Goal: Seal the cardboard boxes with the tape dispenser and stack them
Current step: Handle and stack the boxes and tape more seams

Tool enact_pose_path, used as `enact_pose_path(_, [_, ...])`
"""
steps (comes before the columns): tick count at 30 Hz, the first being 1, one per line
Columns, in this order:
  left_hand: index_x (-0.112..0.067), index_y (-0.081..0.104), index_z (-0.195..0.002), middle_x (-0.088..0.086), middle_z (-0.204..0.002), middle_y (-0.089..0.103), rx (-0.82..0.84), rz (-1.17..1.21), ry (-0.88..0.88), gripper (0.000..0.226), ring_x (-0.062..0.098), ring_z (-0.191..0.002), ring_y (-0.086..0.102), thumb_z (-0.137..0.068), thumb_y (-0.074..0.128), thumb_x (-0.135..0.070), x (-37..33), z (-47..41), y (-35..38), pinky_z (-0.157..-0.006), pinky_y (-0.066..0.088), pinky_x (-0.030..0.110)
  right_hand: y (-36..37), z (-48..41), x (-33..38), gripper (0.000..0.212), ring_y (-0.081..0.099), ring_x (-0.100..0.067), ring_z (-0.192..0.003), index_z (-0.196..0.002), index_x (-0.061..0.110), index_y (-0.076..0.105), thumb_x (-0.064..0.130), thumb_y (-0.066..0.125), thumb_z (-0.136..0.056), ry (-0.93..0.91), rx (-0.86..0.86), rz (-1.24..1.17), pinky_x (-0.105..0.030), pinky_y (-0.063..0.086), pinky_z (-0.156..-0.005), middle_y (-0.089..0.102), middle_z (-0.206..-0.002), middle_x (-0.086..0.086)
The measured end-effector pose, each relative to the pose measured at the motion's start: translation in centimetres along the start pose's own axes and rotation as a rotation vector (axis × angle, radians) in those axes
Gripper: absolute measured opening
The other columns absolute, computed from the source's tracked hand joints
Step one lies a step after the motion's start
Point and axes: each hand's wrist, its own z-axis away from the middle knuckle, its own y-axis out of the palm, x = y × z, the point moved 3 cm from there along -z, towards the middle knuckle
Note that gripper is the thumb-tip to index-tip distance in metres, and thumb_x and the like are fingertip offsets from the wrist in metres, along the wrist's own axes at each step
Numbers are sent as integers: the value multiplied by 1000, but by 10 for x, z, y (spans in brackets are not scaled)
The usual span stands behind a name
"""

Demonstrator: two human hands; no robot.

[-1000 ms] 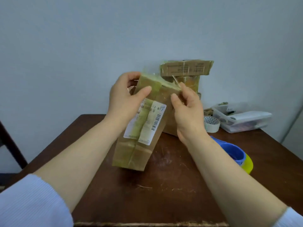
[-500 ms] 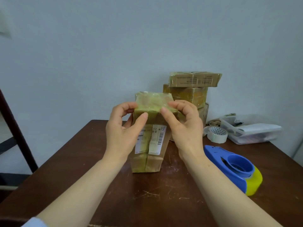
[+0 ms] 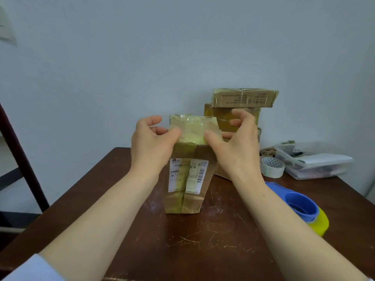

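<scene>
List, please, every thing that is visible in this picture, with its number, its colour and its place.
upright box: one, brown with yellowish tape and a white label, standing on end in the middle of the table
stacked boxes: three as far as visible, brown, behind the upright box, by the wall
tape roll: one, white, right of the stack
plastic container: one, clear, far right on the table
tape dispenser: one, blue and yellow, on the table beside the right forearm
table: one, dark brown, scratched
dark frame: one, left of the table
left hand: one, thumb on the upright box's top front edge; grip of the fingers unclear
right hand: one, likewise
</scene>
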Motion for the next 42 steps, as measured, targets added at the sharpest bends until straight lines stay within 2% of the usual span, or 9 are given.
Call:
enact_pose_path(6, [-30,71,-81,-16,-76,73,235,55,17,10,-4,-72,67,-82,73,-20,-3,5,7,-56,45,5,19,3,0,64,36,-16,-133,-144,18,36,45,55,-89,-6,143,29,-39,36,-108,41,-146,4])
enact_pose_path(11, [-30,71,-63,7,-83,74,165,-183,106,22,18,-80,67,-84,70,-34,-3,-5,3,-82,52,35,10,-8,-8,40,54,-10,-116,-128,12,58,24,60,-91,-10,27,-70,-32,43,-102,61,-127,1])
enact_pose_path(16, [-10,38,-54,10,-51,40,51,-532,368,52,26,-54,40,-100,40,-34,-15,7,4,-53,28,36,8,-5,-10,35,50,-7,-121,-128,14,59,25,50,-96,4,17,-127,-28,39,-105,60,-128,5])
enact_pose_path(22, [-3,68,-76,20,-68,59,56,-522,364,48,26,-59,46,-94,48,-43,-13,4,0,-55,35,30,15,-6,2,63,44,-13,-124,-137,17,47,42,66,-83,-49,110,64,-23,34,-97,51,-133,2])
enact_pose_path(27, [-12,29,-49,-2,-43,26,45,-465,309,55,18,-47,29,-98,43,-32,-10,3,0,-49,23,32,6,-3,-11,47,52,9,-100,-138,21,46,30,56,-93,27,69,-213,-12,41,-92,60,-118,16])
enact_pose_path(30, [-5,57,-62,7,-53,50,82,-435,333,51,19,-53,44,-97,42,-40,-7,5,1,-54,33,32,9,10,-19,56,54,8,-105,-138,22,46,39,62,-86,74,68,-382,-15,46,-93,56,-115,20])
enact_pose_path(35, [-1,45,-57,1,-48,28,12,-462,323,44,16,-49,27,-93,50,-26,-7,-7,-1,-50,22,30,15,16,-9,34,61,-13,-108,-113,10,68,30,48,-96,-366,-121,114,-26,48,-90,68,-114,-1])
enact_pose_path(38, [-10,34,-47,-4,-40,23,3,-465,299,53,17,-46,24,-92,54,-30,-7,-15,3,-50,21,30,14,5,-1,36,56,-23,-57,-61,8,53,22,42,-93,-578,-159,336,-29,45,-51,57,-63,-3])
enact_pose_path(42, [-13,40,-37,-5,-33,29,19,-397,225,67,15,-40,28,-85,58,-56,-5,-18,7,-49,27,30,12,-4,7,36,44,-17,-59,-72,17,42,49,49,-87,-398,-14,458,-26,27,-48,44,-72,4])
